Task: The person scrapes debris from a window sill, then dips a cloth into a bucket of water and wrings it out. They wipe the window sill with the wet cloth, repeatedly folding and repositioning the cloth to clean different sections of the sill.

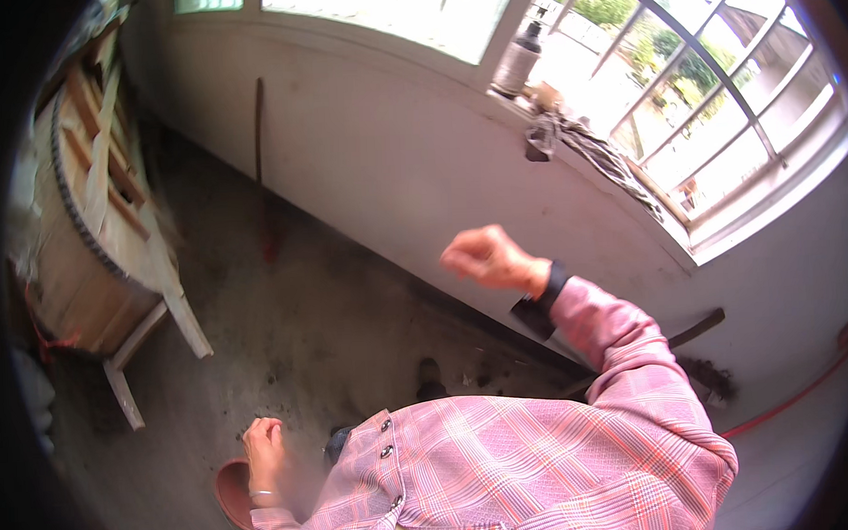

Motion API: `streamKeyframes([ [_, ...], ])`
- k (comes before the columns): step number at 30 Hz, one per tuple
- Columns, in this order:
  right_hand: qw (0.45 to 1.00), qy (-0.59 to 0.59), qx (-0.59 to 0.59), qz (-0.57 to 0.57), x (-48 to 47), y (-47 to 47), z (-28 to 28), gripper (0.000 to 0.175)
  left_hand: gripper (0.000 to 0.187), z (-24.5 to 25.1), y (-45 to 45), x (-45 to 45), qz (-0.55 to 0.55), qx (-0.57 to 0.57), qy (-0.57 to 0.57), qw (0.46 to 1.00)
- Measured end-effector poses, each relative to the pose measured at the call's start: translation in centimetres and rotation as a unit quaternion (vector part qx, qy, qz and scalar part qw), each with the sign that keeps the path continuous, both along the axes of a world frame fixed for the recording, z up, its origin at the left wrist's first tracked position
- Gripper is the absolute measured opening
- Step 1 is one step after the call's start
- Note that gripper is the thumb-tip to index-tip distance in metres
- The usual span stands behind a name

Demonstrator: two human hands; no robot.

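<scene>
My right hand (492, 260) is raised in front of the white wall, below the barred window; its fingers are loosely curled and blurred, and nothing shows in them. A dark band circles that wrist. Low at the left, my left hand (265, 449) hangs beside my plaid jacket (515, 458), with a metal bangle on the wrist. No held object shows there, though the inside of the hand is hidden. Partly behind the left hand and wrist is a reddish-brown round container (232, 492) on the floor.
A wooden stool-like frame (139, 338) and a large round wooden piece (103, 297) stand at the left. A long-handled tool (259, 130) leans on the wall. The windowsill holds a pump bottle (518, 62) and twisted cloth (613, 164). A red hose or cord (793, 396) runs at the right.
</scene>
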State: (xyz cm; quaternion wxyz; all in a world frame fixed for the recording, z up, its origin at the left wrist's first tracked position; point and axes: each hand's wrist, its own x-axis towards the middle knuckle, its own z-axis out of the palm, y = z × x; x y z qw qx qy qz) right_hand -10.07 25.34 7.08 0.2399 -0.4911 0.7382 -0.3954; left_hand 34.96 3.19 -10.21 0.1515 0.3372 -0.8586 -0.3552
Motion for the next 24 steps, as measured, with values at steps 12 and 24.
streamKeyframes([
  [12, 0.849, 0.467, 0.089, -0.231, -22.8, 17.4, 18.8, 0.021, 0.011, 10.8, 5.4, -27.6, -0.187, -0.064, 0.108, 0.974],
  [24, 0.887, 0.283, 0.257, -0.26, -22.7, 28.8, 21.7, 0.02, 0.023, 15.5, 8.1, -42.2, -0.376, -0.063, 0.209, 0.9],
])
